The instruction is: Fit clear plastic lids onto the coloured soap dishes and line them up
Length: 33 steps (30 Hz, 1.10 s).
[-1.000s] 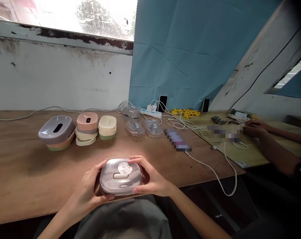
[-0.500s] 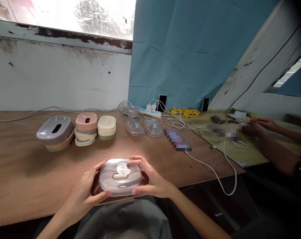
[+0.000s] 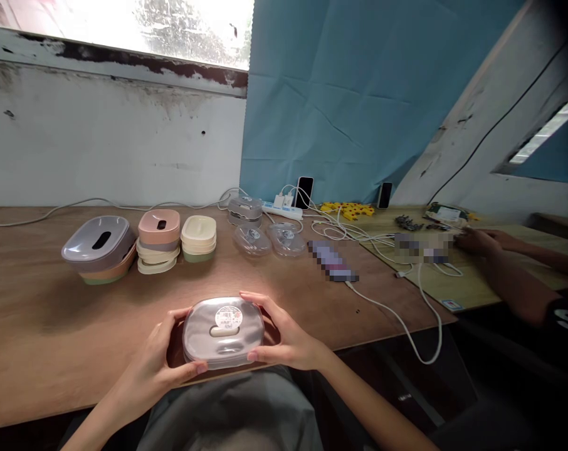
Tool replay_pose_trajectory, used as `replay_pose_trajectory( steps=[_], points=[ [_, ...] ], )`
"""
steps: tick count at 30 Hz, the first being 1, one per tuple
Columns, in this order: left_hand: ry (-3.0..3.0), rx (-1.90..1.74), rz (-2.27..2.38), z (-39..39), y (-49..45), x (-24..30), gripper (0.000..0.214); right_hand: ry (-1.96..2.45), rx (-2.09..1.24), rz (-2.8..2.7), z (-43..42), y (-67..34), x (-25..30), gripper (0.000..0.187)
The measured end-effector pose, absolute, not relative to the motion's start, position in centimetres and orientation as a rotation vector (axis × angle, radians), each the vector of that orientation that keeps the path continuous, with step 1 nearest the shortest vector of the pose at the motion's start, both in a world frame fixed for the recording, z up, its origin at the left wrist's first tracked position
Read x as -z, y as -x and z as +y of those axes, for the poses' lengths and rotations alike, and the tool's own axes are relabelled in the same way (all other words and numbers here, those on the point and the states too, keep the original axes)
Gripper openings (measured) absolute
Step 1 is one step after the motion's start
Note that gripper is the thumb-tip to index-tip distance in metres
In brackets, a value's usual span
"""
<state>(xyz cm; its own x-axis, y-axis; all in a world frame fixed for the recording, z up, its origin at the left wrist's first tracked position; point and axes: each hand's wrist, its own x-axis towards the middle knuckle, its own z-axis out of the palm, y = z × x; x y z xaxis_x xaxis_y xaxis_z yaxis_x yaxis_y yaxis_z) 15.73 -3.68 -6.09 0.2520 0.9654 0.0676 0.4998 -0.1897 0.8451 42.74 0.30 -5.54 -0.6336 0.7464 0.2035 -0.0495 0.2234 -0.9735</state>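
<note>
A rounded box with a clear lid and a round sticker [image 3: 222,331] rests at the near edge of the wooden table [image 3: 39,326]. My left hand [image 3: 159,366] grips its left side, thumb curled round the front corner. My right hand [image 3: 284,335] grips its right side, fingers over the lid's rim and thumb at the front.
Stacks of grey, pink and cream box parts [image 3: 138,247] stand at the back left. Two clear lids [image 3: 269,240], a closed grey box [image 3: 244,210], a power strip with cables [image 3: 284,210] and phones lie behind. Another person's arms [image 3: 504,263] rest on the right.
The box and both hands have shifted slightly left in view as the head turned; the grip is unchanged.
</note>
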Motion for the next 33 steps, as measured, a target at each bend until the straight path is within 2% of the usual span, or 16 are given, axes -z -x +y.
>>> replay_pose_trajectory(
  steps=[10, 14, 18, 24, 33],
  points=[
    [-1.895, -0.838, 1.394, -3.7, -16.1, 5.5, 0.057, 0.748, -1.401, -1.859, 0.3, -42.7, 5.4, 0.080],
    [-1.917, -0.938, 1.421, -3.4, -16.2, 6.8, 0.058, 0.777, -1.201, -1.928, 0.4, -42.6, 5.2, 0.068],
    [-1.748, -1.158, 1.643, -3.1, -16.1, 7.4, 0.042, 0.939, -0.853, -2.026, 0.4, -42.6, 5.0, 0.059],
    [-1.968, -0.797, 1.433, -3.5, -16.1, 5.7, 0.026, 0.753, -0.746, -2.180, 0.3, -42.7, 4.8, 0.046],
    [-1.969, -0.785, 1.402, -3.6, -15.9, 6.0, 0.024, 0.716, -0.747, -2.241, 0.4, -42.9, 4.8, 0.040]
  ],
)
